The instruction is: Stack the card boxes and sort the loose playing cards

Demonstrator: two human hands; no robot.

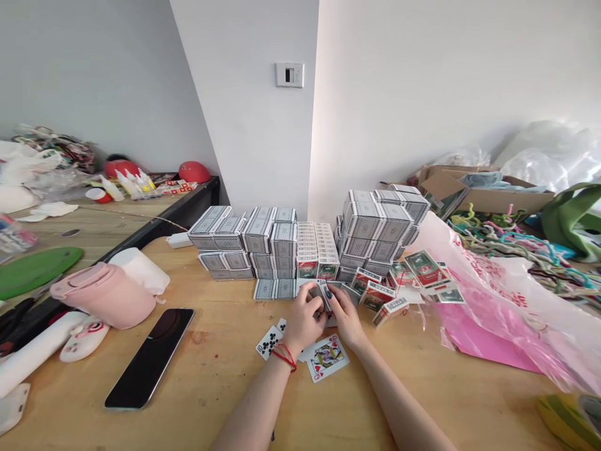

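My left hand (304, 318) and my right hand (345, 313) meet over the wooden table (225, 388), both closed around a small deck of playing cards (323, 294). A red string circles my left wrist. Under my hands lie loose cards face up: a ten of clubs (268, 341) and a red queen (327, 357). Just beyond my fingers stand stacks of grey-backed card decks (248, 241), a taller stack (375, 228) on the right, and loose red-and-green card boxes (389, 291).
A black phone (150, 357) lies at the left, by a pink jug (106, 294) on its side and a white roll (32, 354). A pink plastic bag (488, 300) spreads at the right, with coloured cords (511, 244) and cardboard boxes (474, 188) behind.
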